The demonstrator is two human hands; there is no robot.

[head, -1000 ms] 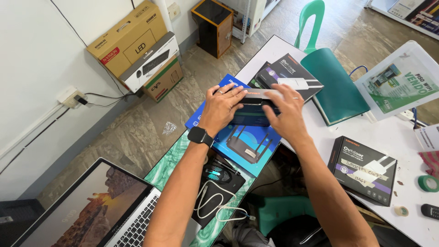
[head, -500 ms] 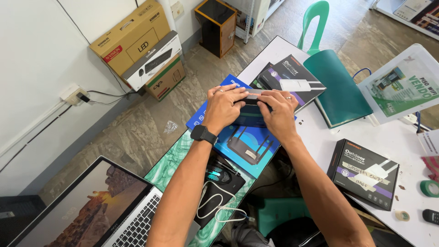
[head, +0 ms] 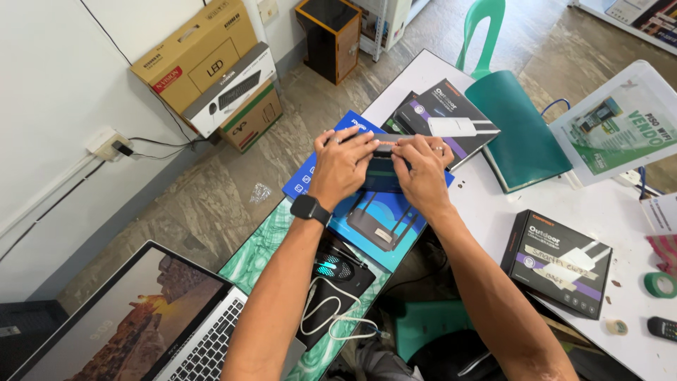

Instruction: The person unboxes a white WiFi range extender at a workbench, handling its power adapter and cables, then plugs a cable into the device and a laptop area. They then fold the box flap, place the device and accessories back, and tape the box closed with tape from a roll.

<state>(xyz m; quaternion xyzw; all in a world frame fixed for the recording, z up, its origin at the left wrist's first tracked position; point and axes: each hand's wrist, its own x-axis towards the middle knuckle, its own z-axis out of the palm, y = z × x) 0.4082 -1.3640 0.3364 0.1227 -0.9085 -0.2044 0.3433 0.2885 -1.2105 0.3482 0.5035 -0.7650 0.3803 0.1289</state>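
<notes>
Both hands pinching the far edge of a small dark device [head: 381, 173]: my left hand [head: 343, 166] is closing fingers over its left end, my right hand [head: 422, 171] is pressing fingertips [head: 402, 144] along a thin strip on the top edge. Can't tell exactly what the strip is, tape or a seal, too small. Device is sitting on the blue router box [head: 367, 212], which is lying flat across the table edge between the green marbled mat [head: 264, 243] and the white table [head: 599, 219]. I'm wearing a black smartwatch [head: 310, 209] on the left wrist.

Doing it well, my guess: keeping the left hand clamping the device steady, working the right fingertips slowly along the strip, pressure even, not lifting the device off the box.

Around: black-and-purple box [head: 446, 120] just beyond my hands, teal folder [head: 525, 130], second black box [head: 560, 261], lit mouse [head: 331, 268] with white cable [head: 328, 317], laptop [head: 141, 324] at near left.
</notes>
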